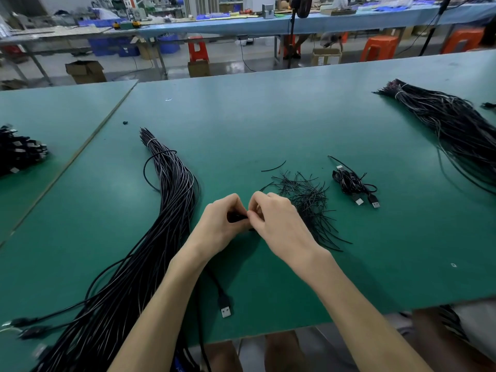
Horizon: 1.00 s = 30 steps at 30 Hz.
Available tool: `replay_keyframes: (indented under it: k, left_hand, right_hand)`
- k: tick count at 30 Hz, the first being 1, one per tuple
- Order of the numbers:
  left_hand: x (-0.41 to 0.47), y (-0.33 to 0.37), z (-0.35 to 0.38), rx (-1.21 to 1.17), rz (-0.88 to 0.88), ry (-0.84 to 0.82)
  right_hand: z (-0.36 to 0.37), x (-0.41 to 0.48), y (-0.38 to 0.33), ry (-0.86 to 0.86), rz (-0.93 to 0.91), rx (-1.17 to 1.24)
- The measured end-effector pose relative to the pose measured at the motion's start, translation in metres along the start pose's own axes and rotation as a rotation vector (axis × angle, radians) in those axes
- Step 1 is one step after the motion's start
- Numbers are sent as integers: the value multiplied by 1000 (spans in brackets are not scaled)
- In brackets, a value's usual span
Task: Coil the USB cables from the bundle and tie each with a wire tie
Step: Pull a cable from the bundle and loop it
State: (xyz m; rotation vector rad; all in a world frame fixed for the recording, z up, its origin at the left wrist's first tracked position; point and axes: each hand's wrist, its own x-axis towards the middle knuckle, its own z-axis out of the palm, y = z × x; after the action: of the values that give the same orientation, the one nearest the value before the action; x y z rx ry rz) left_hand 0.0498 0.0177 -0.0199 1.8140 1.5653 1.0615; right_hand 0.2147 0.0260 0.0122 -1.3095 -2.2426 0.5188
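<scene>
At table (268, 116) centre, left hand (222, 224) and right hand (279, 224) pinch a black cable coil (237, 218) between curled fingers, beside the bundle (161, 210); light, limp yet springy, it likely needs gripping across its waist, where one of the wire ties (308, 202) goes

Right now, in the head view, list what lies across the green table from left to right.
Heap of USB plugs → tied cable bundle → left hand, gripping a USB cable → right hand, pinching it → wire ties → coiled cables → second bundle.
</scene>
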Motion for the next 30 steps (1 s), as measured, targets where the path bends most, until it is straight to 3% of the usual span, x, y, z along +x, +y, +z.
replay_keyframes:
  k: [4,13,20,30]
  left_hand:
    - [-1,1,0,5,22,-5]
    - [-3,4,1,55,-22,-79]
    - [-5,13,4,45,18,-120]
    - [-4,14,5,-40,-54,-43]
  right_hand:
    - [-4,1,3,-25,43,74]
    - [4,-7,5,6,-88,-136]
    - [7,-8,12,150,-106,-104]
    - [17,-16,7,397,-212,-140]
